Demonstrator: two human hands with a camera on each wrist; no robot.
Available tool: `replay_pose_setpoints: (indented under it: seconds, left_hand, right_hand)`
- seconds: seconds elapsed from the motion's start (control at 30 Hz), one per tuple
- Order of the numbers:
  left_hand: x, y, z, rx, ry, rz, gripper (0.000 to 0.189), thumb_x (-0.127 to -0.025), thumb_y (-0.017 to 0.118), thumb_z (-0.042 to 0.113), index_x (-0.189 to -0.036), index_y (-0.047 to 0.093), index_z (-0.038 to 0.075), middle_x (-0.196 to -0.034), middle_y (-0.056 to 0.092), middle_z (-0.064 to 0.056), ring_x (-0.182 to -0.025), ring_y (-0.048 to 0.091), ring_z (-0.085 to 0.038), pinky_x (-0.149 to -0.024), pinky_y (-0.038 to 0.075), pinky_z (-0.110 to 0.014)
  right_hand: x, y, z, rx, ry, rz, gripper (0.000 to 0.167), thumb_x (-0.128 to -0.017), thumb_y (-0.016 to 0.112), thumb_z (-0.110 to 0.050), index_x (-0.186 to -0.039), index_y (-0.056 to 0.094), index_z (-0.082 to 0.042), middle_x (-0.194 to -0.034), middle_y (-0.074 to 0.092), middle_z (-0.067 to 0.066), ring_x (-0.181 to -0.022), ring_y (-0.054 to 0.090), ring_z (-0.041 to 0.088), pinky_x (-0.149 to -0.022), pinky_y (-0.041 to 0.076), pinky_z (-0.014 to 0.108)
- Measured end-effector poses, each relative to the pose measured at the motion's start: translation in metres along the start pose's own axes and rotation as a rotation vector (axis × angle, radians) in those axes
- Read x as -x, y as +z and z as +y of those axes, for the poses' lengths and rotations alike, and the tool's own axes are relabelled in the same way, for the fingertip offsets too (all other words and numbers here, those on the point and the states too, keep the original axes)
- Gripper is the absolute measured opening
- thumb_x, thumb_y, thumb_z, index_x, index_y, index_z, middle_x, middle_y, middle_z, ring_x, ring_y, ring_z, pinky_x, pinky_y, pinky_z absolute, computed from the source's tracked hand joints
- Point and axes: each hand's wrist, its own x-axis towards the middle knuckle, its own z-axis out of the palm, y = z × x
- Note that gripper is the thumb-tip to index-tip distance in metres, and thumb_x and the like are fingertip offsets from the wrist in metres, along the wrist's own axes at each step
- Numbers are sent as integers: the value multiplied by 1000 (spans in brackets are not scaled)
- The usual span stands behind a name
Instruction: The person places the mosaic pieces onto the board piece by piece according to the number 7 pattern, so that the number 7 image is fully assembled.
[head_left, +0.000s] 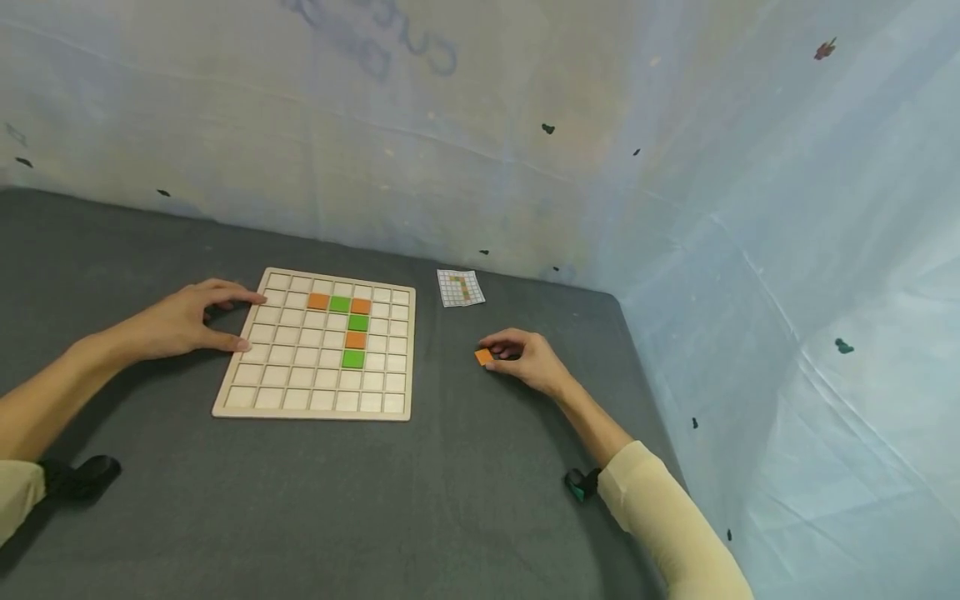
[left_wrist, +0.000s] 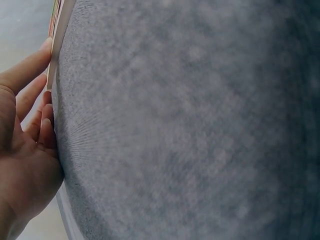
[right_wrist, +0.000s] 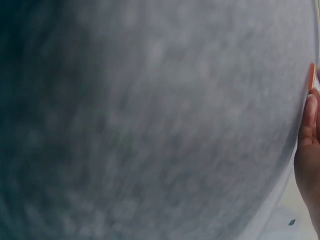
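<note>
A pale wooden grid board (head_left: 300, 358) lies on the dark cloth, holding orange and green square tiles. A row of orange, green and orange runs near its top, and from the row's right end a column goes down with green, orange and green. My left hand (head_left: 176, 321) touches the board's left edge with thumb and fingertips spread apart; in the left wrist view the fingers (left_wrist: 30, 67) meet the board's side. To the board's right, my right hand (head_left: 528, 360) pinches an orange square tile (head_left: 483, 357) between thumb and fingers. The same tile (right_wrist: 311, 77) shows edge-on in the right wrist view.
A small printed card (head_left: 460, 288) with a coloured grid pattern lies beyond the board's upper right. Behind the dark cloth surface (head_left: 300, 500) hangs a pale sheet (head_left: 450, 167), and another stretch of it runs along the right side.
</note>
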Motion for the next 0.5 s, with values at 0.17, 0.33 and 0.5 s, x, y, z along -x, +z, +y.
replay_pose_setpoints:
  seconds: [0.17,0.33,0.5]
  left_hand:
    - [0,0,0,14,6,1,73,-84,82,27,-145,48,5,-147,31,-29,-120,43,-45,-90,39,-62]
    - [1,1,0,23,-2,15,72,-84,82,26,-145,50,7,-148,32,-27,-121,44,-43,-92,38,-61]
    - [2,2,0,34,0,8,73,-84,82,26,-145,49,6,-148,30,-28,-122,43,-45,-92,38,-62]
  right_hand:
    - [-1,-4,7,8,12,-9,36,-86,78,-7,-121,71,-9,-118,66,5,-99,62,22,-86,52,33]
    - [-4,-4,9,20,20,-17,36,-87,78,-8,-122,70,-13,-115,67,1,-97,61,18,-84,51,29]
    - [-4,0,10,80,6,-11,34,-86,79,-14,-120,73,-16,-114,66,-3,-96,61,14,-84,51,29]
